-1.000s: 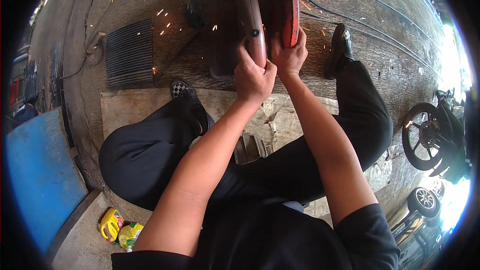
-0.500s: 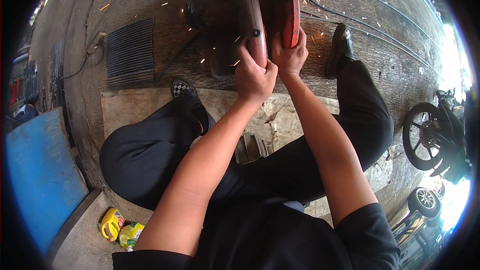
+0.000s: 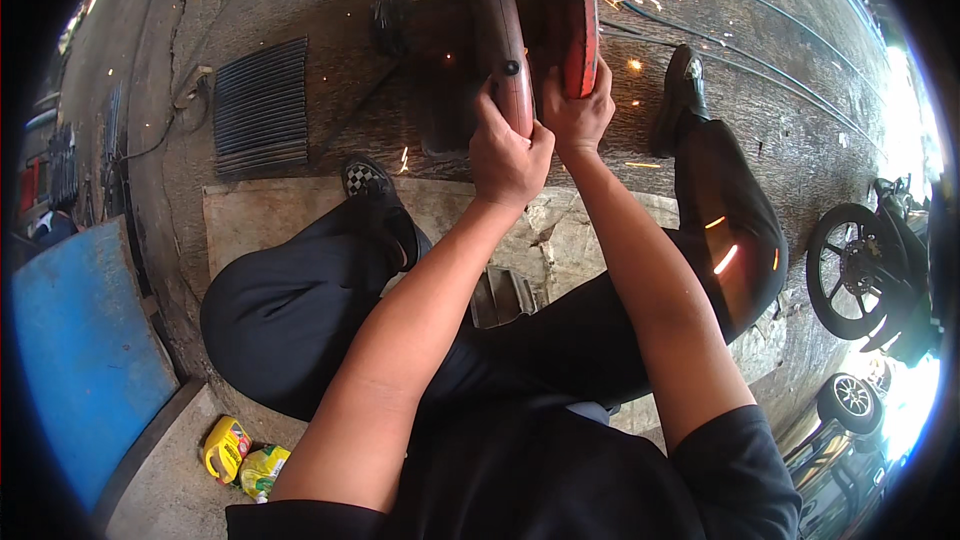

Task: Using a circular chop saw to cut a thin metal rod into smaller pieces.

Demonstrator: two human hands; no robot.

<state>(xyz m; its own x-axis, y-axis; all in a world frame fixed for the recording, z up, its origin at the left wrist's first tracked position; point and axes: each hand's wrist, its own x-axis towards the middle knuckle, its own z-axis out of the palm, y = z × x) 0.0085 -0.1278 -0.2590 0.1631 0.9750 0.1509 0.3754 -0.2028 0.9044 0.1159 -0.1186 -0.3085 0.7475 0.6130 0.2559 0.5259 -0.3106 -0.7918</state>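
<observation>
A red cut-off saw [image 3: 500, 10] stands at the top of the view, throwing sparks to both sides. My left hand [image 3: 510, 158] is closed round the end of its long reddish handle. Just beside it, my right hand [image 3: 582, 112] grips the lower end of the curved bright-red guard [image 3: 582, 30]. The saw's cutting point lies at the upper edge and cannot be made out. To the left of the saw, a row of dark metal bars [image 3: 262, 105] lies side by side on the floor.
My legs spread on either side over a worn pale sheet [image 3: 270, 215], with a small metal piece [image 3: 500, 297] between them. Cables [image 3: 740, 65] curve across the right floor. A blue panel [image 3: 85, 350], yellow containers [image 3: 228, 448] and a motorcycle [image 3: 850, 275] stand around.
Both hands keep their grip and have hardly moved. The sparks have shifted, with some now over my right leg and more at the guard's right side.
</observation>
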